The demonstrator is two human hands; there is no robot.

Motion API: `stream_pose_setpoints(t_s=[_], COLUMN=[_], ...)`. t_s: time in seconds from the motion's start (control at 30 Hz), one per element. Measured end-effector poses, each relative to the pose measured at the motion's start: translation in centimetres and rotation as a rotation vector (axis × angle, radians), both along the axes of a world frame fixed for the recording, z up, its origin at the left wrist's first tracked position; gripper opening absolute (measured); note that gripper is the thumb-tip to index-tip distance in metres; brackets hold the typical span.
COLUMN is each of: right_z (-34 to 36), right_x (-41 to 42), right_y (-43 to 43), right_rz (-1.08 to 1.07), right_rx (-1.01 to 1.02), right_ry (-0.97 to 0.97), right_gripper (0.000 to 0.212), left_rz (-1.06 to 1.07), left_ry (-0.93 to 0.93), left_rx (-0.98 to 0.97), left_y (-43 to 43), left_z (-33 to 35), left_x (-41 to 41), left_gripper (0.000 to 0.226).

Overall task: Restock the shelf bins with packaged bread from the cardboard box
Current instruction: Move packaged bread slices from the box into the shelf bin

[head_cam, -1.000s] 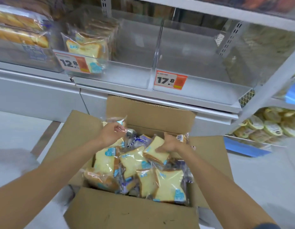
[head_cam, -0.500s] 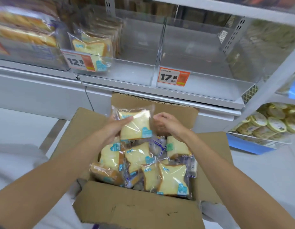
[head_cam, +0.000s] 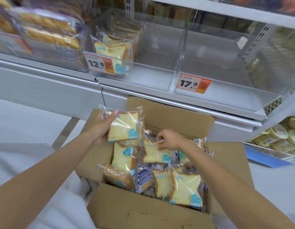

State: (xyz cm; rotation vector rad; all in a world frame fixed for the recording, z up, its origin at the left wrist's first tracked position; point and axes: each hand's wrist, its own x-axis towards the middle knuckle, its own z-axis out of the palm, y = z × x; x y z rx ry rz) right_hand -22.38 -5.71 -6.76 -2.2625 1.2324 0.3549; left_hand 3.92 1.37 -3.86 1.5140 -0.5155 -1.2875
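An open cardboard box [head_cam: 148,214] sits on the floor below the shelf, holding several clear packs of sliced bread. My left hand [head_cam: 100,128] grips one bread pack [head_cam: 124,127] by its left edge, lifted above the box's left side. My right hand [head_cam: 170,140] reaches into the box and pinches the wrapper of another bread pack [head_cam: 154,153] lying near the back. On the shelf, the clear bin with the 12.8 price tag [head_cam: 150,80] holds several of the same packs at its left. The bin with the 17.8 tag [head_cam: 226,95] has nothing in it.
At the far left a bin [head_cam: 44,52] holds long bread loaves. A lower rack at right [head_cam: 275,138] carries round yellow packs above a blue strip. The box's rear flap [head_cam: 170,113] stands up against the shelf base. White floor surrounds the box.
My left hand alone now holds the lifted pack and has shifted it left. My right hand let go of it and dropped back into the box onto another pack.
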Motion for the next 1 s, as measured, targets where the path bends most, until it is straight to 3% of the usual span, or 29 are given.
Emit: stream_pose_setpoints(t_s=[0.13,0.2,0.3,0.43,0.5,0.63,0.77,0.87,1.0], right_z=[6.9,9.4,12.8,18.7,21.9,26.3,25.8,23.8,21.4], right_x=[-0.6,0.6,2.6,3.5,3.7,5.2,7.3,8.1,8.1], right_y=[-1.2,-1.1,-0.9,-2.0,-3.1,-5.3,-7.3,-9.1,-11.0], right_rz=[-0.078,-0.078,-0.033,-0.067,-0.112,-0.182,-0.258,-0.322,-0.327], right_rx=[-0.056,-0.081,-0.153,-0.358,-0.488,-0.774,-0.962,-0.923,-0.874], right_ry=[-0.284,-0.416,-0.382,-0.353,-0.438,-0.600,-0.526,-0.465,-0.339], right_gripper=[0.023,0.029,0.038,0.060,0.056,0.043,0.035,0.032,0.027], left_rz=[-0.030,-0.123,-0.212,-0.141,-0.072,0.041,-0.040,-0.245,-0.414], left_ry=[-0.023,-0.034,-0.157,-0.224,-0.230,-0.291,-0.316,-0.323,-0.517], left_rx=[-0.074,-0.072,-0.131,-0.288,-0.374,-0.573,-0.646,-0.541,-0.430], left_y=[-0.7,-1.2,-2.0,-4.0,-5.3,-8.7,-13.0,-15.2,-16.6], left_z=[1.6,2.7,5.5,10.7,13.7,19.2,21.4,19.7,17.7], left_x=[-0.8,-2.2,-3.2,0.7,3.3,7.5,9.5,10.5,13.0], left_gripper=[0.074,0.058,0.013,0.018,0.025,0.007,0.007,0.014,0.017])
